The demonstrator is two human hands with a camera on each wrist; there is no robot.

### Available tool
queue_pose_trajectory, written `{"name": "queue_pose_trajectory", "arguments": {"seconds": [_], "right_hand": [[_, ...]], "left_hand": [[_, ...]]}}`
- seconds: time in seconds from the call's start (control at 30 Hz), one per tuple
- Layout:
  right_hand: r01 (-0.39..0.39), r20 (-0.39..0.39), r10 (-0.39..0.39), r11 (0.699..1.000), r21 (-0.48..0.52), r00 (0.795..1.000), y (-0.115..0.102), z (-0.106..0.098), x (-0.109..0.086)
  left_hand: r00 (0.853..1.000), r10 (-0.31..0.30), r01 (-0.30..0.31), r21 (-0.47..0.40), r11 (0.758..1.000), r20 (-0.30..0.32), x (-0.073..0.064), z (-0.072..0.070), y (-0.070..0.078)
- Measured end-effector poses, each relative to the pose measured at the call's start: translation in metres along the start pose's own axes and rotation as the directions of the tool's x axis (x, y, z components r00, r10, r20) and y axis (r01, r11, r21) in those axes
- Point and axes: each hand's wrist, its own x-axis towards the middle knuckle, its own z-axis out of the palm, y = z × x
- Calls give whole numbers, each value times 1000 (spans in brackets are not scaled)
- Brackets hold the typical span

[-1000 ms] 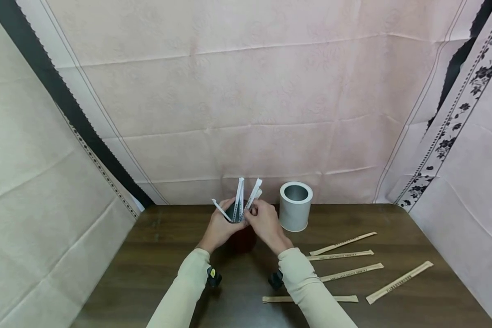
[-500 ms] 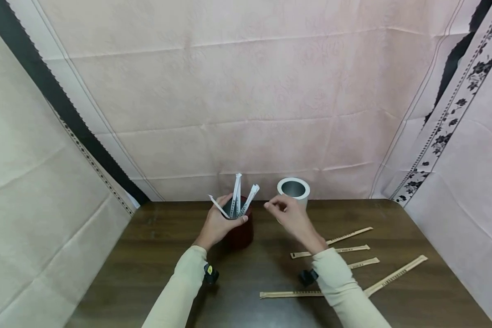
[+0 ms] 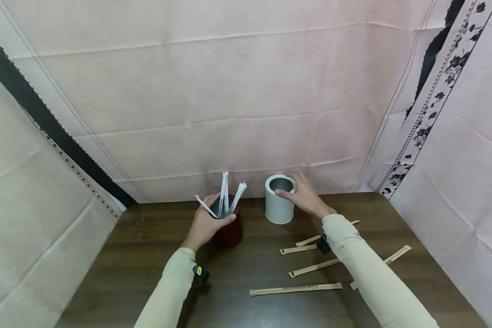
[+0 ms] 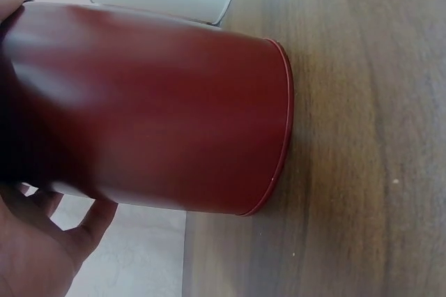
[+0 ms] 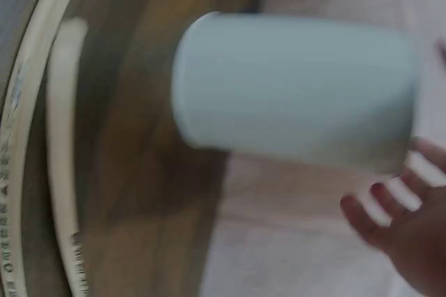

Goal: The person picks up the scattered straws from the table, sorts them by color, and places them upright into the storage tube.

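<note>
My left hand (image 3: 205, 224) grips a dark red cylindrical canister (image 3: 231, 233) near its rim, thumb toward the front. Several white paper-wrapped straws (image 3: 224, 196) stick up out of it, leaning apart. In the left wrist view, the red canister (image 4: 167, 112) fills much of the frame, its lower edge close over the wood. My right hand (image 3: 305, 196) spreads around the rim of a white canister (image 3: 279, 209), with the thumb on the near side. The right wrist view is blurred; there the fingers (image 5: 364, 220) lie apart beside the white canister's top (image 5: 300, 91).
Several brown paper-wrapped straws (image 3: 296, 289) lie on the dark wooden table (image 3: 213, 300), to the right and front. The right forearm passes over some of them. Pale cloth (image 3: 246, 91) hangs behind the table and along both sides.
My right hand has left the straws in the red canister and moved right to the white canister's rim. My left hand still holds the red canister. The head view has shifted slightly.
</note>
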Motion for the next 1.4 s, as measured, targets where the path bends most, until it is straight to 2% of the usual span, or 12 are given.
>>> {"name": "queue_pose_trajectory", "arguments": {"seconds": [0.33,0.6,0.73,0.83,0.93,0.97,1.0,1.07,1.17,1.2,1.27,1.4], "right_hand": [[-33,12,32,996,78,999,13,29,17],[-47,-5,48,993,106,999,19,28,20],[-37,0,37,995,91,999,25,26,20],[-22,15,21,997,79,1000,27,24,19],[-4,31,2,998,64,1000,28,21,20],[3,32,-5,998,63,999,29,20,20],[8,31,-9,998,63,999,29,19,20],[13,28,-15,998,66,999,31,18,20],[14,29,-17,997,79,999,32,13,17],[14,38,-17,997,78,999,33,11,16],[14,62,-19,997,82,998,32,8,14],[4,108,-11,998,65,994,31,3,9]], "left_hand": [[999,-26,26,20,999,-23,1,-4,0],[997,-68,73,194,978,-31,8,-10,1],[983,-58,102,261,960,-173,3,-13,6],[896,110,-11,225,974,-430,-14,-9,18],[697,378,-276,259,926,-610,-32,6,37],[643,462,-352,300,887,-610,-36,13,43],[624,523,-408,329,852,-581,-39,21,50],[686,577,-475,329,816,-443,-42,40,62],[880,465,-426,272,863,-96,-44,75,77],[922,385,-379,268,886,31,-44,87,81],[939,238,-304,276,912,250,-43,109,85],[858,98,-264,270,926,505,-33,144,89]]}}
